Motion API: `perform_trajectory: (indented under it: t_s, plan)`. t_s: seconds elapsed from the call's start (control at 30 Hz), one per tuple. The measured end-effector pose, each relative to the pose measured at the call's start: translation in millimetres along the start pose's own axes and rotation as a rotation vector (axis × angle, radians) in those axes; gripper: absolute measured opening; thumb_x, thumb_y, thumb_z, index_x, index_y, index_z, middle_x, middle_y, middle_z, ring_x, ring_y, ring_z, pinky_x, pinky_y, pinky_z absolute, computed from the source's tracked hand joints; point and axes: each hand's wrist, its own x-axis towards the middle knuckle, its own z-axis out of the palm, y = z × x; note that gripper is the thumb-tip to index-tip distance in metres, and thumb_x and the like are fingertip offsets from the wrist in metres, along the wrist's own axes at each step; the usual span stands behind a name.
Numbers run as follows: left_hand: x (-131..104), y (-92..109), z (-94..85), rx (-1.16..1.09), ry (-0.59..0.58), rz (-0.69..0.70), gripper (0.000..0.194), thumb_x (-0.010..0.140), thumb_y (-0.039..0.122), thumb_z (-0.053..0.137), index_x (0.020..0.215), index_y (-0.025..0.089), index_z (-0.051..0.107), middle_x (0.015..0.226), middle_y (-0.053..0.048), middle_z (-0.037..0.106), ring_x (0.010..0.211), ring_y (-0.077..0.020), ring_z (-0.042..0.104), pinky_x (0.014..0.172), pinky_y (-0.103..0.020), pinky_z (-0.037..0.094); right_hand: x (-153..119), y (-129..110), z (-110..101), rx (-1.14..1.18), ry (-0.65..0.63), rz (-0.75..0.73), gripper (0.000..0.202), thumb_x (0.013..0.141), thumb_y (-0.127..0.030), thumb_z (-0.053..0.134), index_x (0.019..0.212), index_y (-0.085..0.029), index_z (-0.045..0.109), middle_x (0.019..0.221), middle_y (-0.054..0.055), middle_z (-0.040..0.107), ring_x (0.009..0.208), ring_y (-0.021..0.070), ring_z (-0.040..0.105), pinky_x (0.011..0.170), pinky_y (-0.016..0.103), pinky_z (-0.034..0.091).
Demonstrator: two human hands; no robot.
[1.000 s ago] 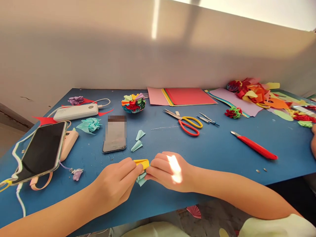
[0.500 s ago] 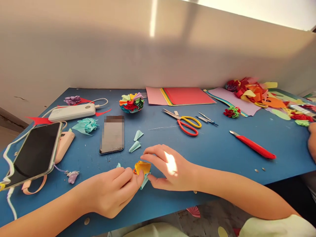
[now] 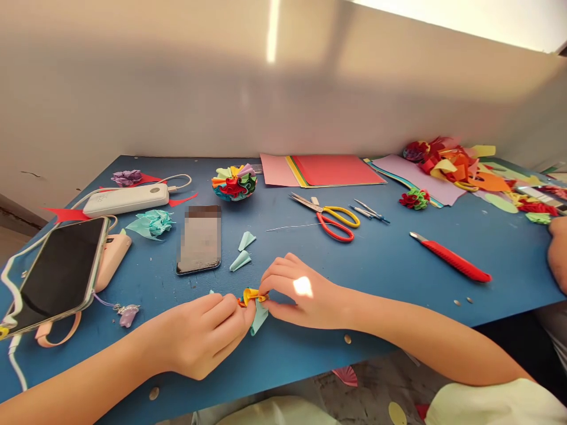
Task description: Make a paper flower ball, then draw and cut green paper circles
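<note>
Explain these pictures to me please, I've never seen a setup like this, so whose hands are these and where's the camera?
There's no machine here: a person works with bare hands. One camera, worn on that person's head, looks forward and down, so the left hand and right hand reach in from below. On the blue table lie scissors, a red-handled knife, a stack of colored paper, a multicolored paper ball and a white power bank. The left hand pinches a small yellow paper piece, with light-blue paper sticking out beneath; the right fingertips touch the yellow.
</note>
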Motion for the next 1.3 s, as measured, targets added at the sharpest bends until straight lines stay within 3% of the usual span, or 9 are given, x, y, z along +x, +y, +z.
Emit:
perform_trajectory:
  t_s: [0.07, 0.17, 0.27, 0.4, 0.67, 0.97, 1.17, 1.3]
  plan:
    - [1, -1, 0.8, -0.125, 0.088, -0.106, 0.028, 0.083, 0.004, 0.048, 0.109, 0.007, 0.058, 0.070, -0.005, 0.056, 0.065, -0.0175, 0.050, 0.054, -0.032, 0.044, 0, 0, 2, -0.010, 0.026, 0.004, 0.006, 0.090, -0.019, 0.052, 0.087, -0.016, 0.056, 0.082, 0.001, 0.063, 0.075, 0.0116, 0.049, 0.071, 0.027, 0.034]
    - [8, -1, -0.6, -0.383, 0.188, -0.454, 0.031, 0.085, 0.003, 0.048, 0.114, 0.011, 0.053, 0.076, -0.004, 0.054, 0.066, -0.0139, 0.049, 0.057, -0.027, 0.044, 1, -1, 6, -0.030, 0.040, 0.024, 0.005, 0.088, -0.018, 0.052, 0.085, -0.017, 0.056, 0.077, 0.000, 0.061, 0.071, 0.0111, 0.047, 0.069, 0.026, 0.032]
    - [18, 2, -3.2, -0.571, 0.095, -0.707, 0.019, 0.089, 0.011, 0.047, 0.105, 0.018, 0.056, 0.075, -0.001, 0.050, 0.063, -0.0113, 0.047, 0.057, -0.024, 0.043, 0, -3, 9, -0.059, 0.067, 0.034, 0.007, 0.088, -0.019, 0.050, 0.084, -0.017, 0.055, 0.074, 0.000, 0.059, 0.068, 0.0115, 0.044, 0.068, 0.026, 0.031]
    - [26, 8, -5.0, -0.609, -0.032, -0.801, 0.011, 0.088, 0.016, 0.048, 0.092, 0.020, 0.058, 0.071, 0.001, 0.048, 0.061, -0.0118, 0.043, 0.053, -0.025, 0.036, 1, -5, 12, -0.060, 0.110, 0.024, 0.006, 0.087, -0.017, 0.050, 0.083, -0.017, 0.053, 0.073, -0.001, 0.058, 0.068, 0.0112, 0.044, 0.068, 0.026, 0.031]
    - [26, 6, -5.3, -0.571, -0.044, -0.782, 0.018, 0.090, 0.017, 0.044, 0.087, 0.020, 0.061, 0.068, 0.001, 0.050, 0.059, -0.0111, 0.044, 0.054, -0.024, 0.036, 1, -3, 16, 0.002, 0.111, 0.037, 0.011, 0.092, -0.026, 0.052, 0.087, -0.017, 0.056, 0.077, 0.000, 0.061, 0.070, 0.0120, 0.048, 0.069, 0.027, 0.035]
    - [24, 2, -6.1, -0.601, -0.163, -0.789, 0.022, 0.090, 0.022, 0.044, 0.079, 0.021, 0.063, 0.068, 0.001, 0.053, 0.061, -0.0120, 0.048, 0.053, -0.024, 0.037, 0, -2, 20, 0.045, 0.122, 0.078, 0.014, 0.092, -0.024, 0.053, 0.083, -0.019, 0.062, 0.071, 0.000, 0.063, 0.067, 0.0112, 0.052, 0.067, 0.028, 0.038]
    - [34, -21, -7.6, -0.703, -0.186, -0.686, 0.025, 0.088, 0.017, 0.049, 0.073, 0.021, 0.068, 0.060, 0.001, 0.055, 0.056, -0.0110, 0.047, 0.050, -0.022, 0.036, 5, 7, 1, 0.432, -0.022, 0.217, 0.011, 0.087, -0.020, 0.061, 0.080, -0.018, 0.069, 0.072, -0.001, 0.068, 0.065, 0.0101, 0.054, 0.070, 0.026, 0.043]
    - [41, -28, -9.1, -0.749, -0.211, -0.725, 0.022, 0.088, 0.019, 0.050, 0.072, 0.020, 0.066, 0.059, 0.002, 0.054, 0.056, -0.0106, 0.045, 0.050, -0.021, 0.036, 7, 12, -4, 0.560, -0.092, 0.395, 0.018, 0.088, -0.028, 0.058, 0.082, -0.016, 0.070, 0.078, 0.002, 0.068, 0.069, 0.0117, 0.055, 0.066, 0.024, 0.045]
